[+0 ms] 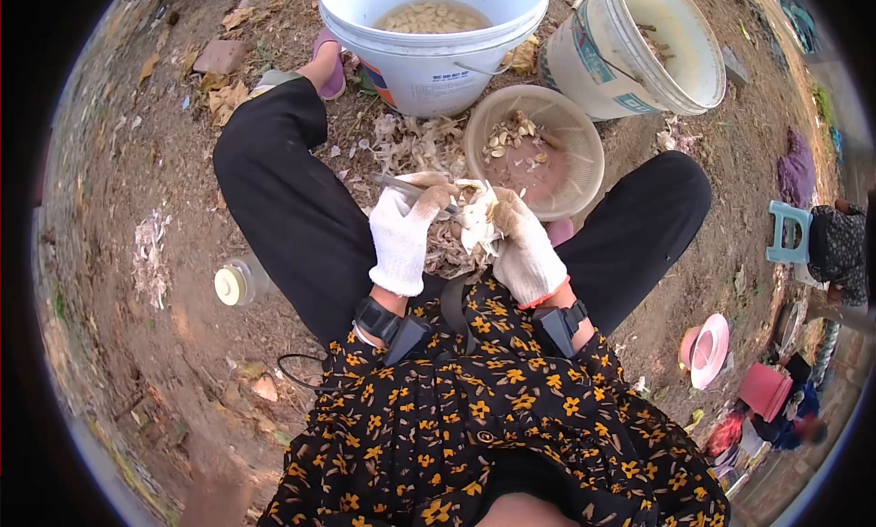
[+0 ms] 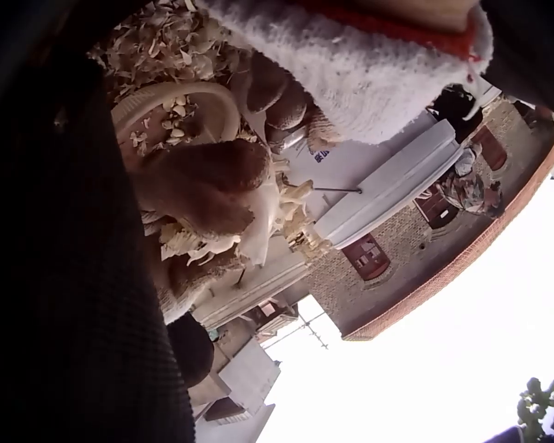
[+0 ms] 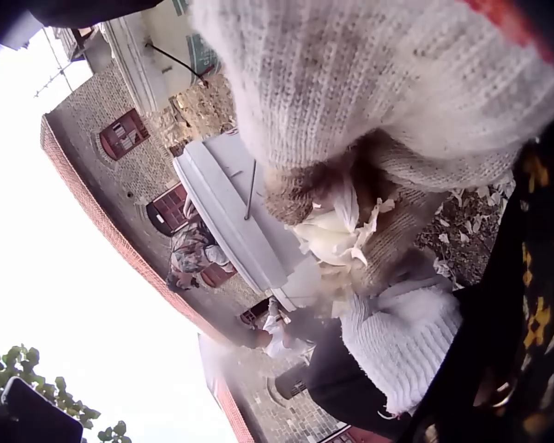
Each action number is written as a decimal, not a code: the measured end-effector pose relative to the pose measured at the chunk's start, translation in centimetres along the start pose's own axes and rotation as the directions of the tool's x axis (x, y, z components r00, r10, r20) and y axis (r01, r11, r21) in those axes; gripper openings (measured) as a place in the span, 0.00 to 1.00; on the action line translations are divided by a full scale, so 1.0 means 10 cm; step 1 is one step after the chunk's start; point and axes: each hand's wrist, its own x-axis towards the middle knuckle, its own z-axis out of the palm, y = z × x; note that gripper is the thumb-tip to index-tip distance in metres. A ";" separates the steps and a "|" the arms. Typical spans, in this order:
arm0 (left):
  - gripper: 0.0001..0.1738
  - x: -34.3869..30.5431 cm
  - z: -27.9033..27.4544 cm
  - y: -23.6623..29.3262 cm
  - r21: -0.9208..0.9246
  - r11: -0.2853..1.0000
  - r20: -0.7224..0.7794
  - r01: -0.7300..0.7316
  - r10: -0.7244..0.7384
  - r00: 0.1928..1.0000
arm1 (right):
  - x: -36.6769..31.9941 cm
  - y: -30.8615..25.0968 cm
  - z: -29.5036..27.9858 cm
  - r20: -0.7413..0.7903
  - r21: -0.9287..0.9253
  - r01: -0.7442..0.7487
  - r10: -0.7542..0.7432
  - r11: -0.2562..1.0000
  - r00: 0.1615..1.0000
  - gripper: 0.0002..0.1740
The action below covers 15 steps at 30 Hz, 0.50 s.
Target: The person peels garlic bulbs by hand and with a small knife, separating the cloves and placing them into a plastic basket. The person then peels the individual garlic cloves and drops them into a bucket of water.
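Note:
Both hands wear white knit gloves with browned fingers and meet between the person's knees in the head view. The left hand [image 1: 403,235] grips a slim grey metal knife [image 1: 394,182], whose end sticks out on the left past the thumb. In the right hand [image 1: 531,249], fingers and thumb pinch a garlic bulb [image 1: 476,219] with torn, papery skin hanging from it. The right wrist view shows pale garlic [image 3: 337,242] framed by glove fingers. The knife's other end is hidden among fingers and skin. Just beyond the hands, a round plastic basket [image 1: 591,157] holds loose garlic cloves [image 1: 511,136].
A large white bucket [image 1: 424,80] with cloves in liquid stands ahead, a second bucket [image 1: 584,62] tilts at its right. Garlic skins [image 1: 411,142] litter the dirt. A lidded jar [image 1: 234,285] lies by the left leg. Far right are a blue stool [image 1: 787,233] and another person.

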 end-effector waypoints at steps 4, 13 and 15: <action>0.13 -0.02 0.01 0.02 0.124 0.988 0.099 -0.096 0.084 0.992 | 0.06 0.02 -0.06 -0.024 -0.097 -0.001 -0.002 0.995 1.000 0.21; 0.09 -0.04 0.04 0.03 0.168 0.974 0.183 -0.154 0.122 0.976 | 0.05 0.00 0.00 -0.102 -0.210 0.028 -0.051 0.977 0.993 0.15; 0.08 -0.04 0.06 0.00 0.202 0.952 0.190 -0.228 0.191 0.963 | 0.04 0.00 0.04 -0.116 -0.222 0.022 -0.049 0.975 0.992 0.15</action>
